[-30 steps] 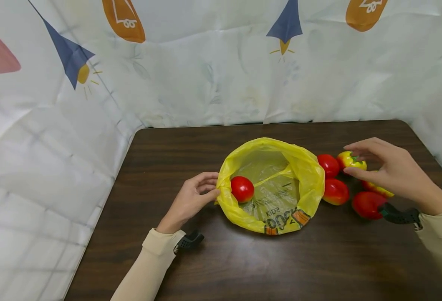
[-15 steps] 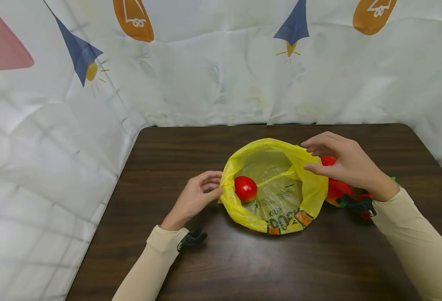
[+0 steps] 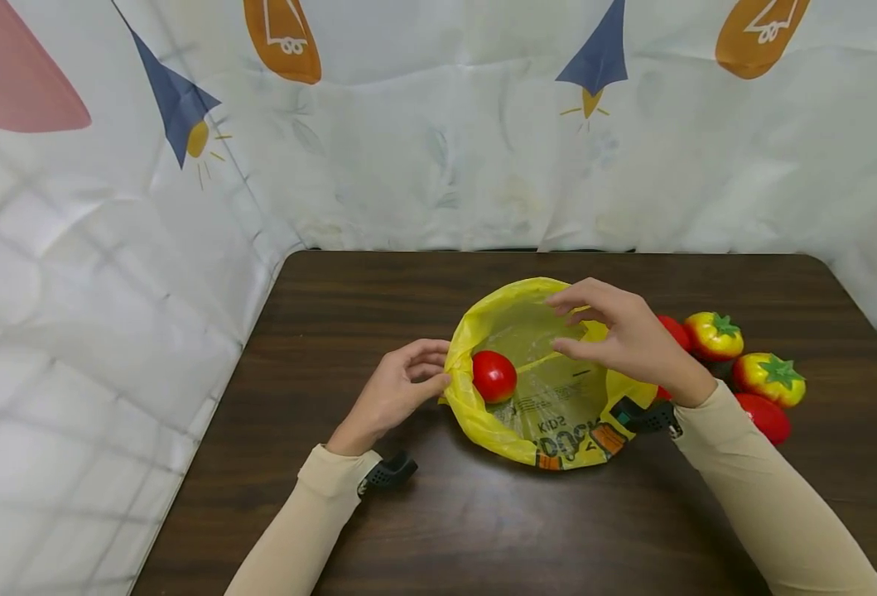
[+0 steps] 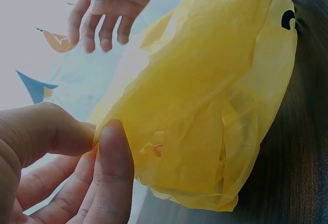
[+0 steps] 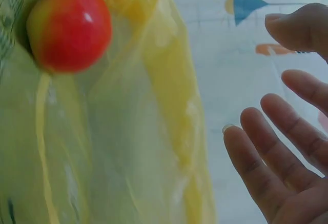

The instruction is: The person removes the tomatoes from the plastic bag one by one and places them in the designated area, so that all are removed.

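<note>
A yellow plastic bag (image 3: 479, 426) stands on the table with its mouth wide and its rim folded over. One red round fruit (image 3: 494, 377) lies inside at the left; the right wrist view shows a yellowish patch on this glossy fruit (image 5: 72, 28). My left hand (image 3: 397, 387) pinches the bag's left rim between thumb and forefinger, plain in the left wrist view, where the bag (image 4: 195, 106) hangs in folds. My right hand (image 3: 624, 335) is over the right part of the bag's mouth, fingers spread, holding nothing. It hides part of the right rim.
Right of the bag lie two red-and-yellow fruits with green leafy tops (image 3: 714, 335), (image 3: 769, 379) and a red fruit (image 3: 762, 418). More red fruit (image 3: 674, 331) is partly hidden behind my right hand. A patterned white cloth (image 3: 408, 149) hangs behind the dark wooden table (image 3: 363, 298).
My right hand has moved left from above the fruits to over the bag's mouth, still with nothing in it. My left hand keeps its place at the rim. The view has shifted slightly.
</note>
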The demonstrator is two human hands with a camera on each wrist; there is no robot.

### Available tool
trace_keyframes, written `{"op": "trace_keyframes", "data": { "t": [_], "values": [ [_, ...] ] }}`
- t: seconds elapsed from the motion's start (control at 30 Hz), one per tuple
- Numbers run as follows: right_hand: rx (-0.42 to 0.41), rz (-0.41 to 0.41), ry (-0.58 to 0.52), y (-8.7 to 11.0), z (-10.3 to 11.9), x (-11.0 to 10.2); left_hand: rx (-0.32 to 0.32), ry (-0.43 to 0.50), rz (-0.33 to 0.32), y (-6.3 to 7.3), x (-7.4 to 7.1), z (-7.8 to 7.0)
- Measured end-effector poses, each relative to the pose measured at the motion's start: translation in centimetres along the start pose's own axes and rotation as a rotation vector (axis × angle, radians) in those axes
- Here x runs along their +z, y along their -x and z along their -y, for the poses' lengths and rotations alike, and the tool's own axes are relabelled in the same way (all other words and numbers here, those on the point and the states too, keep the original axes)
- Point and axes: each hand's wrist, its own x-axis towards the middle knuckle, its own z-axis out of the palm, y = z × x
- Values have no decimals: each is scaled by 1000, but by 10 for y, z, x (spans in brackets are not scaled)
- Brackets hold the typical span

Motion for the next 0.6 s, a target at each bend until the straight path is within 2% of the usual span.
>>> {"op": "trace_keyframes", "data": {
  "t": [0.27,0.6],
  "values": [
    [45,40,-90,-5,3,30,9,-5,7,0,2,0],
    [142,102,-165,-5,2,48,15,7,16,0,1,0]
  ]
}}
